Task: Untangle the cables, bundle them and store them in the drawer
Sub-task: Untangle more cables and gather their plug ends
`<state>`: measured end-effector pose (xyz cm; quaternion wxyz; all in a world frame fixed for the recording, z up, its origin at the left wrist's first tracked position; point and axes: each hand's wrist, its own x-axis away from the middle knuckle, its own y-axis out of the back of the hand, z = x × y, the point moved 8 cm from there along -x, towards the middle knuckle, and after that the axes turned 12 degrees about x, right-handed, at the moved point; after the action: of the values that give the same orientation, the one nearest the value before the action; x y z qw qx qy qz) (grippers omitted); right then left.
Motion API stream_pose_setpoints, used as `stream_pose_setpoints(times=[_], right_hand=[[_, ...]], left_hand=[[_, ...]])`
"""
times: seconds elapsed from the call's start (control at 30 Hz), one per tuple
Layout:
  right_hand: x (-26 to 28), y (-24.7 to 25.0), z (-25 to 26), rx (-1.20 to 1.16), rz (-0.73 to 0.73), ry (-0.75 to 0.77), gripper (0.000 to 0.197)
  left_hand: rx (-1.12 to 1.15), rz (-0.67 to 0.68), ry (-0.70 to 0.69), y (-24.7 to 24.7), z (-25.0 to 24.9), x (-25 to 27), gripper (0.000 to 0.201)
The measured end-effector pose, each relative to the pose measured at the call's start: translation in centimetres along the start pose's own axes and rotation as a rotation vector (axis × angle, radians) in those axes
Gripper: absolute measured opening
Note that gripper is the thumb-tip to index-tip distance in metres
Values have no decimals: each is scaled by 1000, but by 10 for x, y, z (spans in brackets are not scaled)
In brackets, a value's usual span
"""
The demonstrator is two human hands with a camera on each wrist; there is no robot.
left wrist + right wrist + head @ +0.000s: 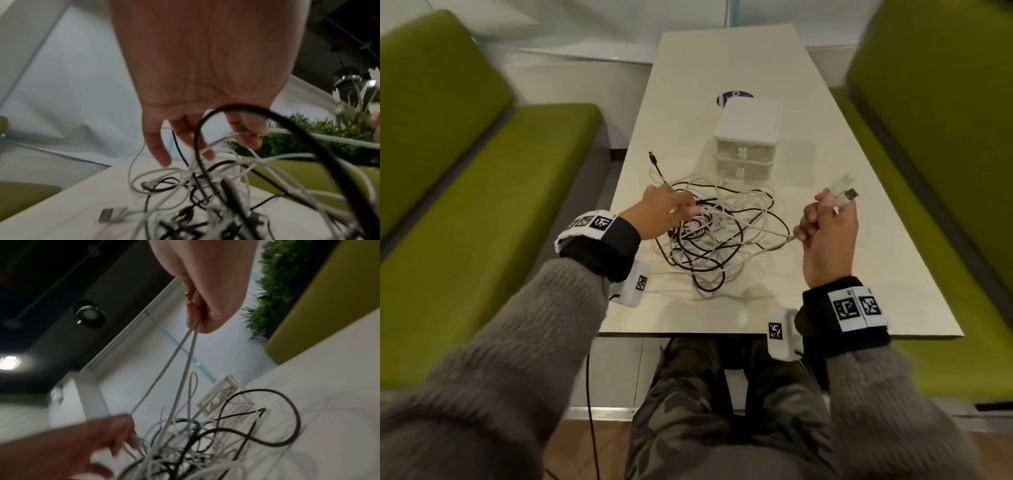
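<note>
Right hand (828,236) has the white cable (774,236) clenched w/ its USB plugs (846,193) sticking up, strand running left into the tangle (709,236) mid-table, where the nearer left hand (664,212) pinches white strands, drawer unit (746,144) just behind.

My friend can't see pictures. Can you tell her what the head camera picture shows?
A person's right hand grips the ends of a white cable, pulling it out of a tangle of black and white cables on a table. The left hand reaches into the tangle. Behind it stands a small white drawer box, both drawers shut.
</note>
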<state>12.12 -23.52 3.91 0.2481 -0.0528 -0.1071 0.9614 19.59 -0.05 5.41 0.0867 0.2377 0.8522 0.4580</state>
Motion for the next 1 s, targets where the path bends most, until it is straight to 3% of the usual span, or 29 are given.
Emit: stream_pose_setpoints(times=[0.13, 0.27, 0.4, 0.57, 0.7, 0.83, 1.0], right_hand=[[8, -17, 5, 403, 73, 172, 12], [22, -34, 5, 458, 98, 175, 17], [36, -51, 13, 404, 168, 139, 27], [42, -66, 6, 429, 256, 94, 39], [32, -61, 12, 404, 186, 129, 18], [23, -53, 14, 369, 124, 93, 21], [28, -59, 3, 518, 312, 100, 7]], left_hand=[[-8, -332, -154, 28, -27, 0, 26], [187, -478, -286, 25, -69, 13, 25], [583, -388, -276, 0, -86, 21, 18], [832, -291, -281, -13, -92, 23, 23], [829, -180, -197, -30, -79, 24, 22], [670, -68, -125, -60, -55, 30, 20], [543, -167, -151, -48, -41, 32, 21]])
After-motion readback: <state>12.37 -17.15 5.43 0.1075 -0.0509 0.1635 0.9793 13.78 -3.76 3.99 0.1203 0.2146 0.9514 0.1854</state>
